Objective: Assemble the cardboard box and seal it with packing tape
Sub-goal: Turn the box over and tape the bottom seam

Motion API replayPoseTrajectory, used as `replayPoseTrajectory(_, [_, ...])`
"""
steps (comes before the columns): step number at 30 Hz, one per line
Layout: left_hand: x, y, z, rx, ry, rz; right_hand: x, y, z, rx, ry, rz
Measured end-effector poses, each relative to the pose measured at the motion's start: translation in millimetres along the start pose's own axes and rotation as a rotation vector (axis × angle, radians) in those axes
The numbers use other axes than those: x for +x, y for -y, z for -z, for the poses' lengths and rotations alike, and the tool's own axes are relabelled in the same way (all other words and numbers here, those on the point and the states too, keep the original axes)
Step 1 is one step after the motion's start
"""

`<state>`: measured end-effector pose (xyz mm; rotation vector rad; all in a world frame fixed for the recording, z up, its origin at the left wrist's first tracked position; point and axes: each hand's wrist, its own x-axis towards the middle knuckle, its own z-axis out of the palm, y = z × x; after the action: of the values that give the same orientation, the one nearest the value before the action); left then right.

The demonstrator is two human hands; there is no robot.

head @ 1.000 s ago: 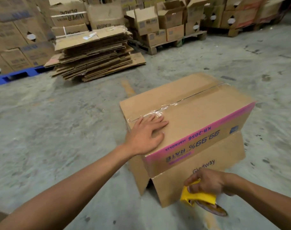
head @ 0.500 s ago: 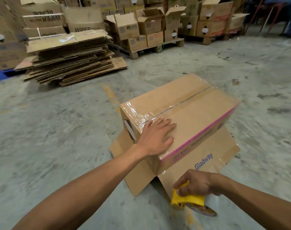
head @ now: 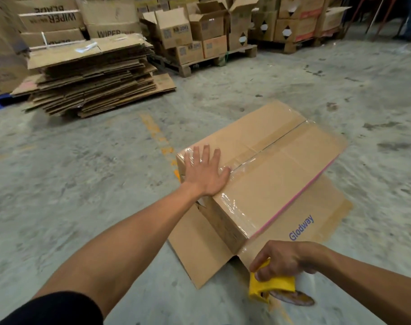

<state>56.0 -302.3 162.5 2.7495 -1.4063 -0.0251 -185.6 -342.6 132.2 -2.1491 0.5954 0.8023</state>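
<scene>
Flattened cardboard stack (head: 92, 73) behind box (head: 270, 174) (floor-level)

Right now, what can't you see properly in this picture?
All in the head view:
- The cardboard box: its underside and far sides face away.
- The seam under the left hand: the palm covers it.
- The tape dispenser: the right hand hides most of it.
- Labels on the background boxes: too small and blurred.

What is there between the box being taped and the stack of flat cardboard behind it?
Only bare concrete floor with a faded yellow line lies between the box and the flat cardboard stack, in the head view.
</scene>
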Motion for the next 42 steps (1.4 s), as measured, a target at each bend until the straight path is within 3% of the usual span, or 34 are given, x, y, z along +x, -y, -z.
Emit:
replayPoseTrajectory(5, [-18, -20, -51, -0.088, 0.187, -0.004, 2, -1, -4, -0.099, 0.059, 0.021])
replayPoseTrajectory(13, [-25, -22, -74, -0.122, 0.182, -0.007, -9, -4, 1, -0.054, 0.16, 0.03])
replayPoseTrajectory(17, [-21, -20, -70, -0.14, 0.23, -0.038, -21, -2, 21, 0.316, 0.229, 0.097])
replayPoseTrajectory(20, [-20, -12, -53, -0.298, 0.246, -0.083, -37, 2, 46, 0.588, 0.242, 0.184])
replayPoseTrajectory(23, [-32, -9, -31, -0.572, 0.09, -0.154, -54, 1, 75, 0.783, 0.159, 0.25])
replayPoseTrajectory(25, [-46, -13, -13, -0.73, 0.031, -0.108, -62, -7, 91, 0.902, 0.073, 0.292])
replayPoseTrajectory(26, [-54, -17, -1, -0.878, 0.112, -0.031, -67, -13, 98, 0.953, 0.027, 0.305])
replayPoseTrajectory(28, [-64, -24, 20, -1.206, 0.465, 0.171, -73, -23, 107, 1.033, -0.046, 0.348])
replayPoseTrajectory(30, [-73, -28, 35, -1.373, 0.78, 0.261, -80, -30, 111, 1.096, -0.102, 0.371])
replayPoseTrajectory(31, [-75, -31, 39, -1.421, 0.863, 0.272, -83, -34, 112, 1.122, -0.121, 0.377])
replayPoseTrajectory(42, [-95, -77, 55, -1.734, 1.134, 0.355, -102, -61, 117, 1.195, -0.127, 0.409])
